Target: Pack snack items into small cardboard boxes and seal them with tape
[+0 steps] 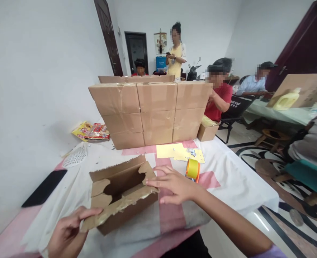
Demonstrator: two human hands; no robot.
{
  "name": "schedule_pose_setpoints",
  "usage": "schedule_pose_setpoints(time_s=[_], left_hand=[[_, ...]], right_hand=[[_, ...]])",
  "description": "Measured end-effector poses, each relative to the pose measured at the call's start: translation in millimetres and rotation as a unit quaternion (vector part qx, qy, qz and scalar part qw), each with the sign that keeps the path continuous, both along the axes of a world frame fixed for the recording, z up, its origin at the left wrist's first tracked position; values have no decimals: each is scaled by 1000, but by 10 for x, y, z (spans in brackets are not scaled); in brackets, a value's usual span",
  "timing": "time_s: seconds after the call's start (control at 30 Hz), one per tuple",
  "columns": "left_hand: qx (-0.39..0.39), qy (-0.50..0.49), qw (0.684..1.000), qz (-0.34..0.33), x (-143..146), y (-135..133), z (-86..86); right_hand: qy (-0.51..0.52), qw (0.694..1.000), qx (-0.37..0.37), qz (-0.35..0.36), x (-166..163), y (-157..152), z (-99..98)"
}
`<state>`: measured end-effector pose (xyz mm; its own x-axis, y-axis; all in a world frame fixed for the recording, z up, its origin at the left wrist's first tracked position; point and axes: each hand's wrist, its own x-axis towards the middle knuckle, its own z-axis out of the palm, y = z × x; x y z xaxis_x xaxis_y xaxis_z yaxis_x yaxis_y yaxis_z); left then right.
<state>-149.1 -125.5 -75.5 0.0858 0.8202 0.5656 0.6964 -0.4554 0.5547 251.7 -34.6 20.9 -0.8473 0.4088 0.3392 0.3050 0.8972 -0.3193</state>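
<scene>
An opened cardboard box (130, 212) with torn, ragged flap edges stands on the cloth in front of me, and its inside is shadowed. Between thumb and fingers, my left hand (69, 229) pinches the near-left flap. My right hand (176, 184) has its fingers spread, their tips resting on the box's right end flap. Just beyond that hand is a yellow tape roll with an orange dispenser (193, 169). Yellow paper sheets (166, 151) lie farther back, with small crumpled scraps on them.
A wall of stacked, taped cartons (157, 123) crosses the table's far side, a smaller carton (208, 129) at its right. Snack packets (95, 132), a white perforated piece (76, 156) and a black phone-like slab (44, 189) lie left. Several people sit or stand beyond.
</scene>
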Motion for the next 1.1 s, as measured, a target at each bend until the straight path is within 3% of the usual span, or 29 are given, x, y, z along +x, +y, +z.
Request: schedule_pose_setpoints(time_s=[0.1, 0.17, 0.27, 0.4, 0.47, 0.53, 0.6, 0.67, 0.73, 0.8, 0.87, 0.97, 1.03, 1.1], left_hand=[[-11, -160, 987, -31, 125, 37, 64], [-63, -155, 985, -48, 185, 105, 204], [-122, 4, 987, -102, 229, 281, 572], [-141, 251, 940, -185, 376, 641, 1072], [-128, 294, 917, -239, 484, 830, 1189], [-106, 303, 904, -282, 551, 977, 1197], [-77, 286, 906, -302, 545, 1052, 1102], [-45, 216, 931, -292, 473, 1053, 912], [9, 74, 970, -233, 379, 1002, 642], [76, -57, 983, -157, 312, 932, 337], [118, -153, 977, -95, 305, 865, 54], [84, -340, 936, -23, 413, 777, -253], [41, -432, 901, 8, 515, 716, -361], [17, -454, 891, 17, 575, 663, -383]], right_hand=[[-37, 998, 12, 59, -148, 64, 12], [-67, 994, 34, 80, -234, 97, 36], [-110, 987, 71, 91, -345, 119, 52], [-117, 981, 109, 109, -440, 113, -2], [-85, 983, 126, 105, -426, 111, -41], [-17, 985, 146, 90, -350, 110, -74], [85, 980, 168, 65, -219, 97, -113], [191, 965, 177, 28, -68, 55, -180], [266, 952, 149, -16, 54, -20, -289], [313, 943, 89, -66, 109, -117, -434], [349, 930, 36, -113, 91, -211, -590], [390, 906, 15, -164, -16, -290, -786], [411, 892, 21, -186, -90, -292, -876], [422, 883, 26, -204, -148, -268, -940]])
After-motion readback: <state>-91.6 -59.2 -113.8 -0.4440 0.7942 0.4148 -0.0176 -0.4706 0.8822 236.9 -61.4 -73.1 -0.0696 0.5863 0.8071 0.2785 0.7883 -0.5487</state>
